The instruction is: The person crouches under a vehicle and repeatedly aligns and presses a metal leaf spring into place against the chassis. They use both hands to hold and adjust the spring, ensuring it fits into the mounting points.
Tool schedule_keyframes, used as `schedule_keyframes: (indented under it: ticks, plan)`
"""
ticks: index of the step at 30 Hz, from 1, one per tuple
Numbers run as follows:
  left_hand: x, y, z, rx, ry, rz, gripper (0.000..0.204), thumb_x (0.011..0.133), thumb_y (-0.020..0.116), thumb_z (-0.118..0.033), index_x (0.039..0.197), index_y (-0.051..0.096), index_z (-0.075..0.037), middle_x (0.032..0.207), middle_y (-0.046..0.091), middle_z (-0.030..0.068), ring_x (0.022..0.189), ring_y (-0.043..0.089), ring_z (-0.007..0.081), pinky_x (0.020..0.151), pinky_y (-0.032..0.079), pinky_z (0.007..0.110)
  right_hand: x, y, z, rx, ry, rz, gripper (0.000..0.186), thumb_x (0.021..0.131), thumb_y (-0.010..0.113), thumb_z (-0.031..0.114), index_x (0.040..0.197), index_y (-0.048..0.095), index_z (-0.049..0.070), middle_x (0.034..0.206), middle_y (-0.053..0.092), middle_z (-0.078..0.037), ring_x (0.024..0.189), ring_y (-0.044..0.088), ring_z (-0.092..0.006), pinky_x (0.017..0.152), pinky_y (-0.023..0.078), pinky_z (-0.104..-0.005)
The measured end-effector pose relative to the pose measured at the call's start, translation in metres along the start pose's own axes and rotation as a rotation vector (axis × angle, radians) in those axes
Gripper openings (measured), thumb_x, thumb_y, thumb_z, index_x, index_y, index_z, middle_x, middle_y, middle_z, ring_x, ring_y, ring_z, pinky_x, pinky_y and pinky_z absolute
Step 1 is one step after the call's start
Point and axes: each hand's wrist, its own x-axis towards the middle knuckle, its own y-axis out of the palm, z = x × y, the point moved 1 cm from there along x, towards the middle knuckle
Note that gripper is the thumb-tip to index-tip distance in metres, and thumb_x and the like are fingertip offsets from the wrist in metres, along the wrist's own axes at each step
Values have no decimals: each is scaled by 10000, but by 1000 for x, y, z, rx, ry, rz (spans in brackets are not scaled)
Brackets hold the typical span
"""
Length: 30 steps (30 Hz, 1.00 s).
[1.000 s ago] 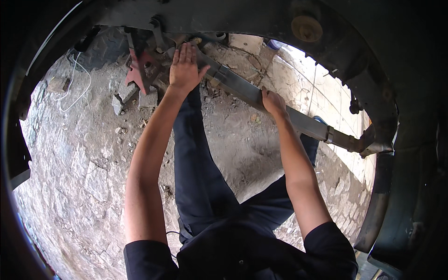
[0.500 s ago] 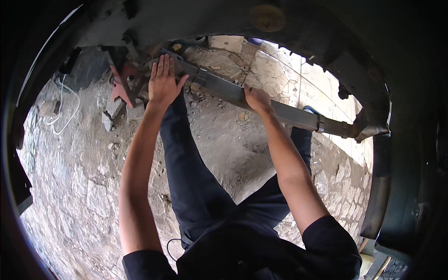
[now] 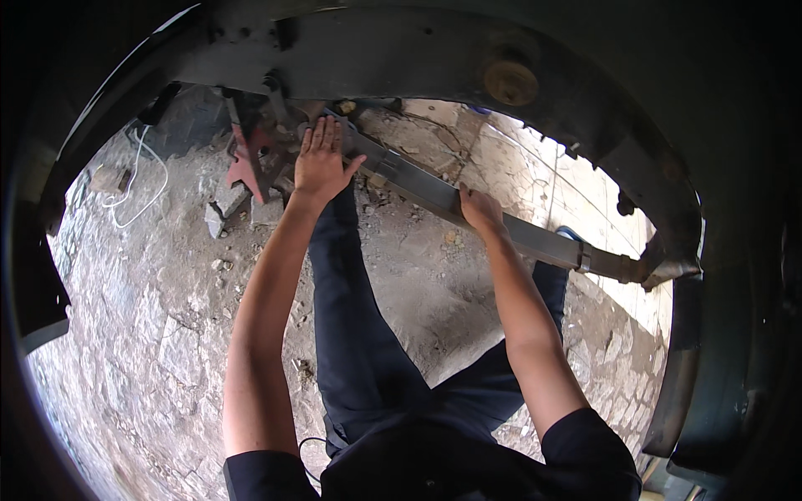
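Note:
A long grey square metal bar [image 3: 539,242] slants across in front of me, from upper left down to the right. My left hand [image 3: 319,173] lies flat by its left end, fingers stretched forward and thumb out to the side, palm hidden. Around the bar's middle, the fingers of my right hand [image 3: 483,210] are closed over the far edge. A worn red metal piece [image 3: 248,167] with a pointed end stands left of my left hand. At its right end the bar meets a dark bracket [image 3: 668,265].
A large dark metal body [image 3: 393,50] arches above and around both sides. On the rough stone floor [image 3: 167,334] lie broken stones [image 3: 225,204] and a white cable [image 3: 144,188] at left. Pale paving [image 3: 510,167] shows beyond the bar. My legs [image 3: 351,317] straddle bare dirt.
The whole view has shifted, so the bar, hands and red piece appear lower and further right. Both hands keep the same places on the bar.

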Motion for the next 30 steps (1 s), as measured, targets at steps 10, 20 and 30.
schedule_keyframes:
  ticks: [10, 20, 30]
  plan:
    - [-4, 4, -4, 1, 39, 14, 733, 939, 479, -529, 1363, 465, 69, 1497, 365, 212, 1436, 274, 301, 1170, 233, 453, 3, 2, -1, -20, -32, -40, 637, 997, 262, 481, 1035, 698, 19, 1066, 669, -238, 1042, 623, -392, 957, 446, -477]
    - [3, 9, -5, 35, 84, -51, 651, 955, 485, -460, 1332, 498, 71, 1442, 434, 237, 1381, 369, 341, 1152, 267, 457, 3, 8, -9, -13, -77, -107, 627, 991, 304, 476, 959, 708, -2, 975, 678, -258, 963, 639, -422, 893, 472, -488]
    - [17, 10, 3, 27, 33, 88, 725, 946, 461, -530, 1395, 435, 39, 1472, 403, 221, 1414, 324, 314, 1170, 235, 430, 8, 15, -10, -4, -155, -152, 613, 998, 307, 457, 898, 711, 7, 894, 688, -239, 902, 653, -414, 849, 486, -494]
